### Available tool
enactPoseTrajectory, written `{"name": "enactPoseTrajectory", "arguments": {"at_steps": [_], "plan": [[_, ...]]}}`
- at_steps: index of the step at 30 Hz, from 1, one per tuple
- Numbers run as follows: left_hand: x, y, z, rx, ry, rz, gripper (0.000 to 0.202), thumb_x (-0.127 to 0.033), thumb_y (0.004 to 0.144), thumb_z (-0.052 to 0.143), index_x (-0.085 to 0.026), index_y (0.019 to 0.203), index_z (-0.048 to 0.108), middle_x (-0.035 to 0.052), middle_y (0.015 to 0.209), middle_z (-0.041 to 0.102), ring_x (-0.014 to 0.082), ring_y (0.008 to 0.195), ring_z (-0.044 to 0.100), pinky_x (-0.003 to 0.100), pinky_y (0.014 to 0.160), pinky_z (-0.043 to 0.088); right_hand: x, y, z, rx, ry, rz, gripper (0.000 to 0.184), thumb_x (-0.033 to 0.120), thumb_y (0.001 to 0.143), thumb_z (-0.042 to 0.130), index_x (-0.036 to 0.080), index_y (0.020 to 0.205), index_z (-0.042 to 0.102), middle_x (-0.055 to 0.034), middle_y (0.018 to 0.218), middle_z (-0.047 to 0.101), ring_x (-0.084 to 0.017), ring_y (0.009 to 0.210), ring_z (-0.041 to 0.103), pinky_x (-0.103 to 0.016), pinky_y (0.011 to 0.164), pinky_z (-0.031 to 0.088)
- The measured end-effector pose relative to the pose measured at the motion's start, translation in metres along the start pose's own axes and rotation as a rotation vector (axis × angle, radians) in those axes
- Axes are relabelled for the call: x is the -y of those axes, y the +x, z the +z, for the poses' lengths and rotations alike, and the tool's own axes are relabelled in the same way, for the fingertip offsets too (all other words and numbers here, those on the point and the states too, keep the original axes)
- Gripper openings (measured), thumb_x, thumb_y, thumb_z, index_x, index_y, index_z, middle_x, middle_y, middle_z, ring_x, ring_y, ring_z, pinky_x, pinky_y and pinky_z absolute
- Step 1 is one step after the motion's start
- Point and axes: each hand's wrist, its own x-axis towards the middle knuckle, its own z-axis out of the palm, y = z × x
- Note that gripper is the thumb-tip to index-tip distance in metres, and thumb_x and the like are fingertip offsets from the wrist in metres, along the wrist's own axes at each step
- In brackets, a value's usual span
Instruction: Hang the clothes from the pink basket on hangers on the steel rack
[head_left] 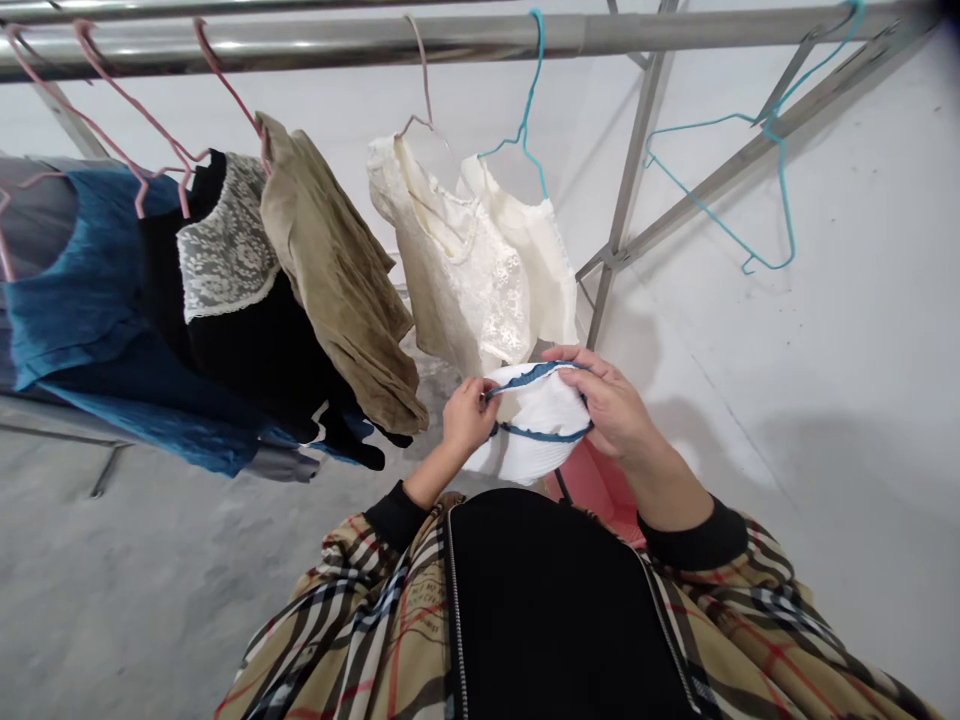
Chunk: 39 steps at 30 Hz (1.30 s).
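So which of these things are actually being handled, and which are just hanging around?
In hand:
left hand
right hand
white garment with blue trim

Just there:
cream lace top
olive garment
empty teal hanger
rail

garment [536, 425] between left hand [466, 415] and right hand [611, 405] | below rail [450, 35] | 1 empty hanger [750, 190] right

Steel rail [375, 40] (hung garments [337, 270]).
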Motion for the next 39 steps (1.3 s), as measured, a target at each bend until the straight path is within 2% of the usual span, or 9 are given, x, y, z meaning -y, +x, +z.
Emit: {"name": "enactPoseTrajectory", "arguments": {"at_steps": [7, 12, 17, 25, 27, 31, 34, 37, 39], "plan": [[0.019, 0.025, -0.038, -0.037, -0.127, -0.088, 0.01, -0.023, 0.084, 0.058, -0.02, 0.092, 0.064, 0.0031, 0.084, 0.066, 0.0163, 0.073, 0.058, 0.027, 0.069, 0.044, -0.007, 0.001, -0.037, 0.005, -0.363, -0.152, 0.024, 0.03, 0.082, 0.058, 0.025, 0.103, 0.068, 0.001, 0.083, 0.067, -0.013, 0.066, 0.057, -0.026, 0.061, 0.042], [0.004, 0.03, -0.056, -0.028, -0.589, -0.21, 0.023, -0.039, 0.084, 0.061, -0.018, 0.094, 0.064, 0.0009, 0.076, 0.062, 0.0132, 0.066, 0.053, 0.023, 0.059, 0.045, -0.005, -0.002, -0.057, -0.035, -0.877, -0.37, 0.03, 0.028, 0.089, 0.05, 0.026, 0.113, 0.067, -0.0018, 0.091, 0.071, -0.019, 0.077, 0.062, -0.031, 0.07, 0.044], [-0.017, 0.027, -0.065, 0.058, -0.735, -0.303, 0.031, -0.045, 0.082, 0.064, -0.017, 0.094, 0.065, -0.0004, 0.07, 0.06, 0.0105, 0.056, 0.047, 0.021, 0.052, 0.041, -0.001, -0.002, -0.073, -0.1, -1.085, -0.43, 0.032, 0.023, 0.087, 0.048, 0.026, 0.111, 0.069, 0.001, 0.065, 0.065, -0.017, 0.058, 0.057, -0.031, 0.063, 0.042], [-0.047, -0.007, -0.08, 0.601, -0.926, -0.527, 0.035, -0.047, 0.066, 0.082, -0.015, 0.072, 0.068, -0.0016, 0.058, 0.058, 0.0075, 0.048, 0.046, 0.019, 0.047, 0.035, 0.012, -0.002, -0.115, 0.292, -0.992, -0.313, 0.03, 0.032, 0.085, 0.058, 0.023, 0.111, 0.07, -0.0046, 0.097, 0.074, -0.02, 0.082, 0.067, -0.033, 0.075, 0.051], [-0.053, -0.015, -0.08, 0.571, -1.002, -0.59, 0.035, -0.046, 0.063, 0.085, -0.016, 0.074, 0.07, -0.0017, 0.059, 0.06, 0.0073, 0.049, 0.048, 0.018, 0.048, 0.037, 0.027, 0.005, -0.131, 0.129, -0.975, -0.44, 0.031, 0.038, 0.084, 0.061, 0.022, 0.109, 0.07, -0.0071, 0.105, 0.073, -0.021, 0.09, 0.066, -0.036, 0.08, 0.052], [-0.061, -0.025, -0.076, 0.497, -1.048, -0.639, 0.036, -0.045, 0.059, 0.088, -0.016, 0.074, 0.072, -0.0004, 0.062, 0.064, 0.0086, 0.052, 0.054, 0.018, 0.051, 0.043, 0.069, 0.042, -0.183, -0.518, -1.077, -0.709, 0.038, 0.039, 0.086, 0.056, 0.019, 0.117, 0.066, -0.0134, 0.121, 0.065, -0.026, 0.11, 0.059, -0.042, 0.093, 0.049], [-0.063, -0.031, -0.074, 0.479, -1.033, -0.653, 0.039, -0.046, 0.057, 0.089, -0.015, 0.072, 0.072, 0.0009, 0.063, 0.066, 0.0094, 0.053, 0.056, 0.019, 0.053, 0.045, 0.099, 0.084, -0.229, -0.903, -1.187, -0.584, 0.056, 0.034, 0.084, 0.057, 0.009, 0.134, 0.054, -0.0221, 0.14, 0.051, -0.034, 0.131, 0.044, -0.051, 0.109, 0.034], [-0.065, -0.035, -0.074, 0.458, -1.046, -0.654, 0.04, -0.046, 0.056, 0.09, -0.014, 0.07, 0.071, 0.0012, 0.062, 0.066, 0.0092, 0.053, 0.057, 0.019, 0.053, 0.046, 0.118, 0.12, -0.261, -1.002, -1.142, -0.336, 0.072, 0.036, 0.08, 0.063, 0.005, 0.142, 0.044, -0.0266, 0.146, 0.043, -0.04, 0.133, 0.04, -0.059, 0.11, 0.027], [-0.065, -0.037, -0.074, 0.428, -1.065, -0.648, 0.04, -0.046, 0.055, 0.091, -0.014, 0.07, 0.071, 0.0006, 0.061, 0.066, 0.0086, 0.052, 0.056, 0.018, 0.053, 0.045, 0.123, 0.135, -0.271, -0.945, -1.024, -0.305, 0.072, 0.033, 0.076, 0.067, 0.004, 0.138, 0.048, -0.0259, 0.132, 0.055, -0.037, 0.121, 0.051, -0.055, 0.105, 0.034]]}}
